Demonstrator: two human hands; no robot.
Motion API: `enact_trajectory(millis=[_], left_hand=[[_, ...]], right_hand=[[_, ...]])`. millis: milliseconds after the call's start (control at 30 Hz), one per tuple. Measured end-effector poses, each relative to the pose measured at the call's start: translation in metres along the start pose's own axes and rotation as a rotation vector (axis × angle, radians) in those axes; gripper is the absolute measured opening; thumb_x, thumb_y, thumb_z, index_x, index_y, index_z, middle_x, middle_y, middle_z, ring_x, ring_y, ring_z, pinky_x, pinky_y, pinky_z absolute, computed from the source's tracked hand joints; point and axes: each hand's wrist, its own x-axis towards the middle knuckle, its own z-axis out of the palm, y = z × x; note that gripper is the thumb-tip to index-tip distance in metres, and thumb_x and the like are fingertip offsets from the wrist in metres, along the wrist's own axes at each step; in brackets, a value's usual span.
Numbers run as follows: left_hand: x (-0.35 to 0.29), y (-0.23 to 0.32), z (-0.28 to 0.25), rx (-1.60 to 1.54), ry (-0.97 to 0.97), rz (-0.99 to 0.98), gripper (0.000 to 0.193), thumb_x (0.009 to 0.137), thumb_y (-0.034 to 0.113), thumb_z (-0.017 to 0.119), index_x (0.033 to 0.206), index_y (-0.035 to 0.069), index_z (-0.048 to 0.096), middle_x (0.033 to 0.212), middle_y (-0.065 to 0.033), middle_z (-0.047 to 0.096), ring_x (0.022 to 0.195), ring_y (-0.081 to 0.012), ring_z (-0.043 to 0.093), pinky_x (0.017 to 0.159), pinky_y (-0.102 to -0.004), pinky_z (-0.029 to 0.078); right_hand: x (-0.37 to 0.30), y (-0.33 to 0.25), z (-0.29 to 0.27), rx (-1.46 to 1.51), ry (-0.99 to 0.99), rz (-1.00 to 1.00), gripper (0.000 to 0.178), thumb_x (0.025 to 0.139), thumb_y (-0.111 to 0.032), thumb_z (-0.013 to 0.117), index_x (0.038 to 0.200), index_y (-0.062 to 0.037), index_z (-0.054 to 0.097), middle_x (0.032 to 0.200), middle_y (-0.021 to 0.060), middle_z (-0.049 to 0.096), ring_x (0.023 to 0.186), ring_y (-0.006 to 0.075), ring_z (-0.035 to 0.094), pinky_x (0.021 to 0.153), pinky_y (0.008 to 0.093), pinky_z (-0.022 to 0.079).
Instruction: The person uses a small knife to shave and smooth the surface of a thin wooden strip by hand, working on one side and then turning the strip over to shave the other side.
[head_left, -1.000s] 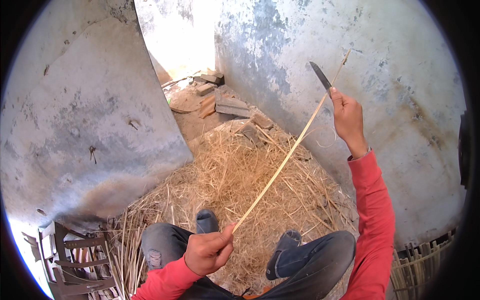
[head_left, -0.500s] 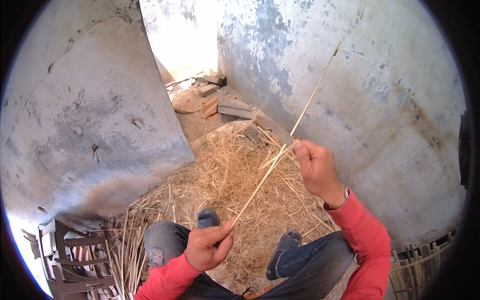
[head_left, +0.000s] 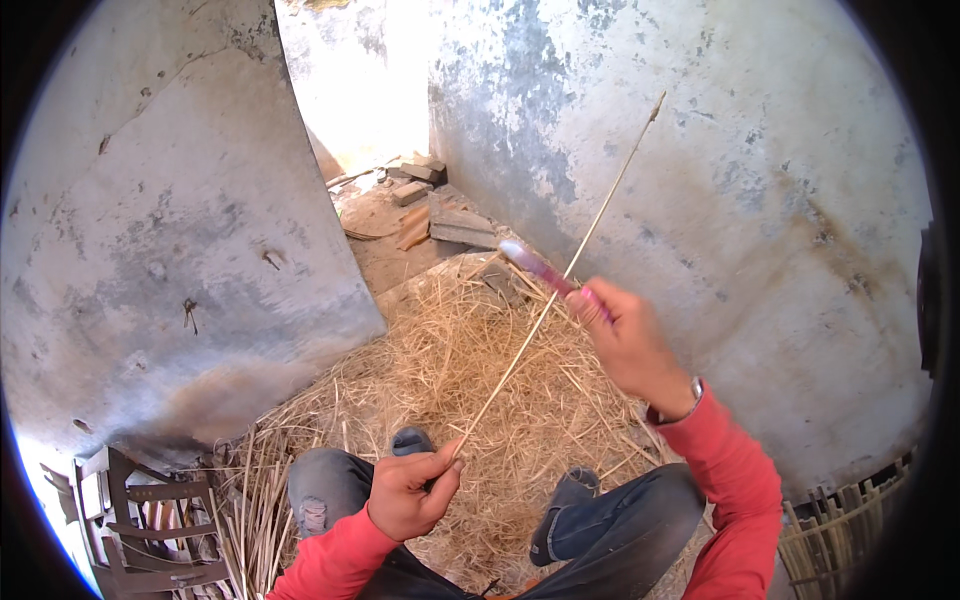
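Your left hand (head_left: 412,494) pinches the lower end of a thin pale stick (head_left: 513,368) between thumb and fingers. The stick slants up to the right, its far end before the wall (head_left: 790,170). Your right hand (head_left: 635,348), blurred, is closed around a knife (head_left: 532,264) crossing the stick. Shavings (head_left: 450,335) lie beyond your feet.

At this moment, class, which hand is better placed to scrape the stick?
Probably the right hand: it holds the knife, which crosses the stick in this view, while the left hand pinches the stick's lower end.
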Motion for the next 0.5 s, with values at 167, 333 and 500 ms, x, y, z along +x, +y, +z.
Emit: enact_trajectory(millis=[167, 333, 500], left_hand=[[0.003, 0.005, 0.002, 0.044, -0.027, 0.046, 0.036, 0.089, -0.001, 0.071, 0.124, -0.002, 0.072, 0.065, -0.0126, 0.061, 0.052, -0.0153, 0.059, 0.053, -0.0279, 0.047], [0.002, 0.007, -0.002, 0.123, -0.067, 0.074, 0.037, 0.088, -0.002, 0.071, 0.125, -0.002, 0.071, 0.063, -0.0108, 0.057, 0.05, -0.0196, 0.056, 0.051, -0.0301, 0.045], [-0.002, 0.004, -0.007, 0.142, -0.074, 0.084, 0.037, 0.088, -0.003, 0.071, 0.125, -0.002, 0.071, 0.064, -0.0106, 0.059, 0.051, -0.0209, 0.058, 0.051, -0.0307, 0.046]], right_hand=[[0.013, 0.018, -0.016, -0.274, 0.313, -0.345, 0.036, 0.105, -0.034, 0.059, 0.095, 0.0004, 0.062, 0.077, 0.0205, 0.062, 0.071, 0.037, 0.06, 0.063, 0.0455, 0.045], [-0.012, 0.009, 0.006, -0.335, 0.086, -0.401, 0.031, 0.105, -0.033, 0.057, 0.098, -0.0024, 0.06, 0.076, 0.0237, 0.064, 0.073, 0.04, 0.064, 0.066, 0.0518, 0.05], [0.032, 0.037, -0.015, -0.364, -0.054, -0.173, 0.041, 0.107, -0.043, 0.052, 0.091, -0.0051, 0.061, 0.069, 0.0228, 0.06, 0.066, 0.0444, 0.061, 0.063, 0.0497, 0.048]])
